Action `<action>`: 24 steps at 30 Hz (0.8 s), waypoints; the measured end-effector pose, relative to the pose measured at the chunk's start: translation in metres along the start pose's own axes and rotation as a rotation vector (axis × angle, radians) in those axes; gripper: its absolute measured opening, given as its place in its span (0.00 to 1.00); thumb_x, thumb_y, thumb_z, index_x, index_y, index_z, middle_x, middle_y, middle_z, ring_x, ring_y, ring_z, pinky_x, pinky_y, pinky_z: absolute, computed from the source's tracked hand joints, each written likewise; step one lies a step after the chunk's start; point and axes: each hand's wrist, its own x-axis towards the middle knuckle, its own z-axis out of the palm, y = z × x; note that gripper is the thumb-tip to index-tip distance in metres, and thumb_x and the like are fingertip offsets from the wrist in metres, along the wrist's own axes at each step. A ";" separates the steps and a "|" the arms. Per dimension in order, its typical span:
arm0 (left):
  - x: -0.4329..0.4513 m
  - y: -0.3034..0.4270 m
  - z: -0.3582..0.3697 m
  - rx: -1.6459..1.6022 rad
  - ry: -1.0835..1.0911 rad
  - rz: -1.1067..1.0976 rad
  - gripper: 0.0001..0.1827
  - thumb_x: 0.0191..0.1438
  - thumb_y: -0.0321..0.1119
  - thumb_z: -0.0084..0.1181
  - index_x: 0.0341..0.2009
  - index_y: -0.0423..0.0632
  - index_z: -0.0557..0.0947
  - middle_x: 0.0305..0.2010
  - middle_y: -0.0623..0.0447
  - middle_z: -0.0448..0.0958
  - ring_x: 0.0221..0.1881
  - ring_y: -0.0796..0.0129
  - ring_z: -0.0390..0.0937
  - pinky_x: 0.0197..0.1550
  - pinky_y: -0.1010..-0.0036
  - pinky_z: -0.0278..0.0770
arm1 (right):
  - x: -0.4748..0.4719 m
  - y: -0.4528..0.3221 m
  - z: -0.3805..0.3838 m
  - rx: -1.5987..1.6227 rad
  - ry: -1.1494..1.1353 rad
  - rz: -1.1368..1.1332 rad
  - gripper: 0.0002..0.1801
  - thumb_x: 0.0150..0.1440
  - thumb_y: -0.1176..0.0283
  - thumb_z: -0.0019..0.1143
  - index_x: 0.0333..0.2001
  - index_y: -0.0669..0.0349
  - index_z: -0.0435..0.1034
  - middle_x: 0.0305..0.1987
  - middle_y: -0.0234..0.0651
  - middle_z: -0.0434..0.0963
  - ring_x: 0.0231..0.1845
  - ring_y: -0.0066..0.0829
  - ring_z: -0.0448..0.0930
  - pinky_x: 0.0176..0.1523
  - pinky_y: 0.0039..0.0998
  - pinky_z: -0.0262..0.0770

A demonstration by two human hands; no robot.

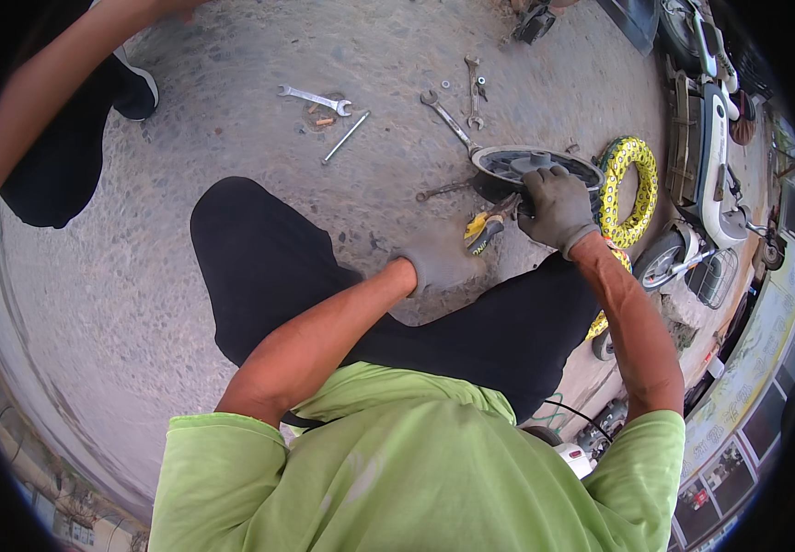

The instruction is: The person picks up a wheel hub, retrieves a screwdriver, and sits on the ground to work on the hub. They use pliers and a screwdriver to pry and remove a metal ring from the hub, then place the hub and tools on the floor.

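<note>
My right hand [557,210], in a grey work glove, grips a small spoked wheel [487,181] over its rim, beside the raised hub. Pliers with yellow and black handles [484,231] stand between my hands, their jaws near the wheel's underside. My left hand [446,265], gloved and blurred, is beside the handle ends; whether it holds them cannot be told. An adjacent wrench [449,124] reaches the wheel's rim, and another wrench [444,190] lies left of the wheel. A double open-end wrench [473,93] lies beyond, beside a nut [482,81] and a small ring [445,84].
Another open-end wrench [315,99] and a metal rod [346,138] lie on rough concrete. A yellow-wrapped tyre [629,190] stands right of the wheel, near a parked scooter [715,165]. Another person's arm [52,90] and dark-trousered leg [59,162] are at upper left.
</note>
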 end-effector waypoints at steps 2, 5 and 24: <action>0.007 -0.001 0.002 -0.036 0.007 0.029 0.37 0.48 0.45 0.64 0.60 0.37 0.77 0.44 0.30 0.83 0.48 0.37 0.83 0.52 0.53 0.79 | 0.000 0.008 -0.004 0.026 -0.027 0.018 0.29 0.42 0.63 0.71 0.49 0.60 0.75 0.43 0.44 0.82 0.51 0.50 0.81 0.53 0.48 0.79; 0.012 -0.003 0.007 -0.014 0.035 0.014 0.38 0.47 0.44 0.65 0.61 0.36 0.76 0.40 0.30 0.83 0.44 0.37 0.84 0.50 0.53 0.79 | -0.002 0.019 -0.010 0.082 -0.077 -0.041 0.32 0.43 0.63 0.71 0.53 0.60 0.76 0.45 0.44 0.82 0.52 0.49 0.80 0.54 0.47 0.79; -0.011 -0.035 0.071 0.377 -0.114 -0.150 0.41 0.47 0.34 0.65 0.67 0.42 0.68 0.47 0.29 0.74 0.44 0.33 0.79 0.47 0.50 0.80 | -0.103 -0.015 0.131 0.330 0.008 0.034 0.12 0.49 0.63 0.69 0.36 0.54 0.76 0.31 0.31 0.80 0.39 0.37 0.81 0.41 0.42 0.72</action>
